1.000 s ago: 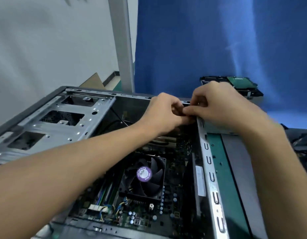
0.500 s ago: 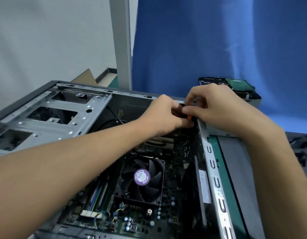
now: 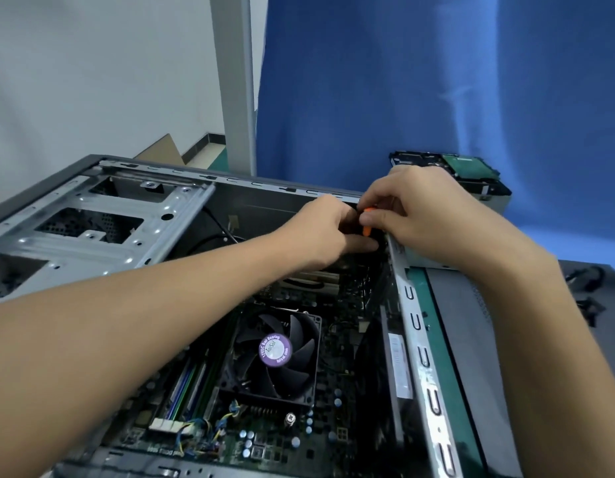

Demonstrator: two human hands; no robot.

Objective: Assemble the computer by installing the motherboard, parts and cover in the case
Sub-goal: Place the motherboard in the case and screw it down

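An open grey computer case (image 3: pixel 418 343) lies on its side with the motherboard (image 3: pixel 337 384) inside, a black CPU fan (image 3: pixel 275 353) with a purple label at its middle. At the case's far right corner my left hand (image 3: pixel 328 229) and my right hand (image 3: pixel 420 208) meet, fingers curled around a small orange part (image 3: pixel 367 222) by the rear metal rail. What the orange part belongs to is hidden by the fingers.
A silver drive cage (image 3: pixel 102 232) fills the case's left side. A hard drive (image 3: pixel 464 170) with a green board sits on a box beyond the case, before a blue curtain. A grey side panel (image 3: pixel 464 339) lies right of the case; black cables (image 3: pixel 589 291) lie at far right.
Both hands stay at the same corner. The orange part has come into sight between the fingers; it was hidden a second ago. The camera tilted slightly.
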